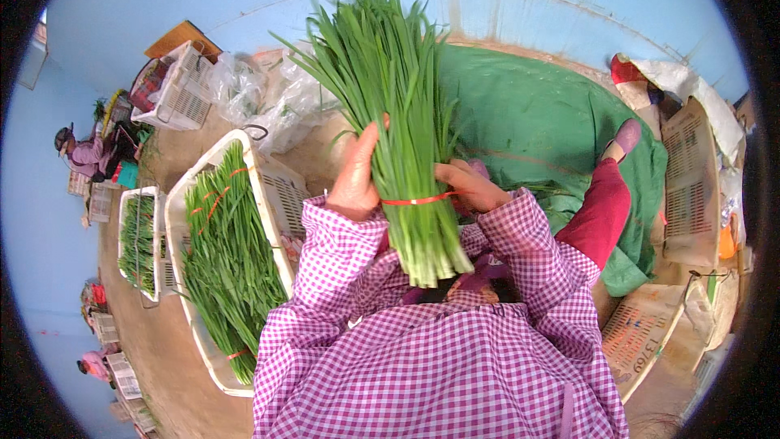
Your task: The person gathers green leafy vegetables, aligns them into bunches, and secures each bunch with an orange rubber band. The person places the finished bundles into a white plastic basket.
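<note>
A thick bundle of green garlic chives (402, 116) is held up in front of me, leaf tips pointing away and pale cut stems towards my lap. A red tie (420, 200) circles it near the stem end. My left hand (359, 174) grips the bundle's left side, thumb lying along the leaves. On the right side, my right hand (472, 186) touches the bundle just above the tie; its fingertips are partly hidden behind the leaves. To my left, a white plastic crate (177, 238) holds more chives (234, 268), several with red ties.
A green tarp (536, 116) covers the floor ahead, under my outstretched leg. Clear plastic bags (292, 103) lie beyond the crate. Another crate of greens (122, 244) stands farther left. Plastic crates (688, 189) line the right side. A person (88, 152) sits at far left.
</note>
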The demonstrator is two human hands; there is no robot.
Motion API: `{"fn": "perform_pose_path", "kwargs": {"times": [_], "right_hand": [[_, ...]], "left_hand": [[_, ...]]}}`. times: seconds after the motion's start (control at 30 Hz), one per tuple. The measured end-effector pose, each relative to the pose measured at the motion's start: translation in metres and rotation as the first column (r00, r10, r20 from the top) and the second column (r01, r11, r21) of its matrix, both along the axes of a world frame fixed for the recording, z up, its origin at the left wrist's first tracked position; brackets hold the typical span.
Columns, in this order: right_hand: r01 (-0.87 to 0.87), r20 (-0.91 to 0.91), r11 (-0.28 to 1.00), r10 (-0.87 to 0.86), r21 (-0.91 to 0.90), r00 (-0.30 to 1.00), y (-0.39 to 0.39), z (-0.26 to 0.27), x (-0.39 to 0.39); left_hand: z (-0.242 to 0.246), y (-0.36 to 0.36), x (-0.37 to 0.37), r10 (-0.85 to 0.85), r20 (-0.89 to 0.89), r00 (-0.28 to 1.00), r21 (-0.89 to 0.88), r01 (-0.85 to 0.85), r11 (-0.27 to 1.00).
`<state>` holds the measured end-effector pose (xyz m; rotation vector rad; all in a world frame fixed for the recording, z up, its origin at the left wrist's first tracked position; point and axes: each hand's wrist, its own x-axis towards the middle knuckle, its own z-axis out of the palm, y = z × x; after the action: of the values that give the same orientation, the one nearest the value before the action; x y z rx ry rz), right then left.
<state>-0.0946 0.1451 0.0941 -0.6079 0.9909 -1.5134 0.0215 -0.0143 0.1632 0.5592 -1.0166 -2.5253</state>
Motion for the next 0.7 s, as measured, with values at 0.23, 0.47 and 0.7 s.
{"fn": "perform_pose_path", "kwargs": {"times": [0.23,0.47,0.7], "right_hand": [[0.194,0.076,0.964,-0.183,-0.183,0.98,-0.024,0.056,0.013],[0.44,-0.097,0.81,-0.511,-0.387,0.854,-0.052,0.09,0.028],[0.503,-0.039,0.838,-0.522,-0.213,0.852,-0.036,0.068,0.025]], "left_hand": [[0.029,-0.031,0.025,0.096,0.259,0.961,-0.392,0.014,0.92],[0.065,-0.007,0.012,0.029,0.196,0.98,-0.598,0.096,0.795],[0.067,0.004,0.008,0.1,0.267,0.959,-0.62,0.091,0.779]]}}
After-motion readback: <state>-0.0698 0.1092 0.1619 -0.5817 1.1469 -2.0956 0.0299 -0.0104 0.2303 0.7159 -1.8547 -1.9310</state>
